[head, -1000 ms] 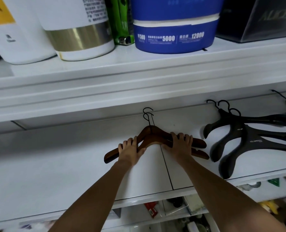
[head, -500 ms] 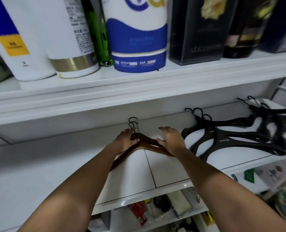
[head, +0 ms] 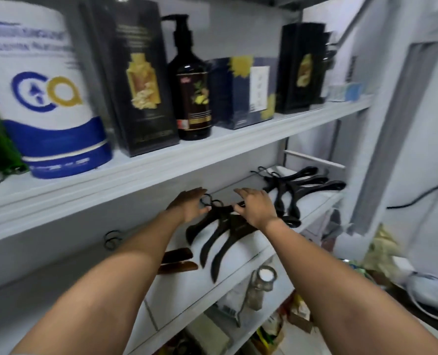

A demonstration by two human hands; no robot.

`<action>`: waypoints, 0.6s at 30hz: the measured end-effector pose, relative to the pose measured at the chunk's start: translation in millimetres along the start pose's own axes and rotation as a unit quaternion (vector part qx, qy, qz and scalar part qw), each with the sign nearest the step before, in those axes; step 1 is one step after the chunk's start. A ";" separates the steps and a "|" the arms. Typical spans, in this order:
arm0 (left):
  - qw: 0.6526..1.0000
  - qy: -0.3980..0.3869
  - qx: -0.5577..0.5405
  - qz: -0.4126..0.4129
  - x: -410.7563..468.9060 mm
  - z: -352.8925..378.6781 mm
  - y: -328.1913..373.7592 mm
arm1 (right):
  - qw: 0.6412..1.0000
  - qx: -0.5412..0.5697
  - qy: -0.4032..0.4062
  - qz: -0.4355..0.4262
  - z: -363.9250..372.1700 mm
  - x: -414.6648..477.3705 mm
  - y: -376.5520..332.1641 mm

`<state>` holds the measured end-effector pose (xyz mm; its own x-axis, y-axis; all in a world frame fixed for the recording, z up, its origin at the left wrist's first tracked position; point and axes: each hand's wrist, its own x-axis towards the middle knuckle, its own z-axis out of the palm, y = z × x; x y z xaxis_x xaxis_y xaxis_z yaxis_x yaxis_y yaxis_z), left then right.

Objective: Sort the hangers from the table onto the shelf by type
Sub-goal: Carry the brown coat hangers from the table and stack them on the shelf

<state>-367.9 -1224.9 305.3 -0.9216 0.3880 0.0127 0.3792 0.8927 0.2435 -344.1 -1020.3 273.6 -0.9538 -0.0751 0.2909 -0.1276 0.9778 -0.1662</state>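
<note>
On the white middle shelf (head: 238, 254) lies a fan of three black plastic hangers (head: 214, 242), hooks toward the back wall. My left hand (head: 188, 206) hovers by their hooks with its fingers straight. My right hand (head: 256, 208) rests on the hangers' necks, fingers loosely bent and thumb touching the top one. Two brown wooden hangers (head: 178, 260) lie to the left, mostly hidden under my left forearm, with their wire hooks (head: 111, 239) showing. More black hangers (head: 302, 180) lie at the shelf's far right end.
The upper shelf (head: 187, 155) carries a white and blue tub (head: 46, 103), dark boxes (head: 141, 80) and a pump bottle (head: 191, 85). A glass jar (head: 261, 283) and clutter sit on the shelves below. A white wall (head: 405, 124) closes off the right.
Both hands have let go of the brown wooden hangers and moved right onto the black ones. My view has swung to the right and upward.
</note>
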 end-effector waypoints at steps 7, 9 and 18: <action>0.993 0.000 0.033 0.114 55.9 22.3 128.5 | 0.992 -0.052 0.036 0.108 -58.4 -51.7 122.3; 0.988 -0.006 0.031 0.153 67.9 32.0 170.5 | 0.987 -0.075 0.039 0.138 -76.0 -70.9 153.0; 0.958 -0.012 0.035 0.283 95.5 75.3 343.5 | 0.954 -0.129 0.046 0.267 -131.7 -170.0 285.9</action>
<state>-319.4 -863.9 317.2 -0.5649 0.8189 0.1013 0.8231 0.5507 0.1386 -182.6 -702.2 300.7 -0.8353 0.4524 0.3125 0.4516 0.8887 -0.0793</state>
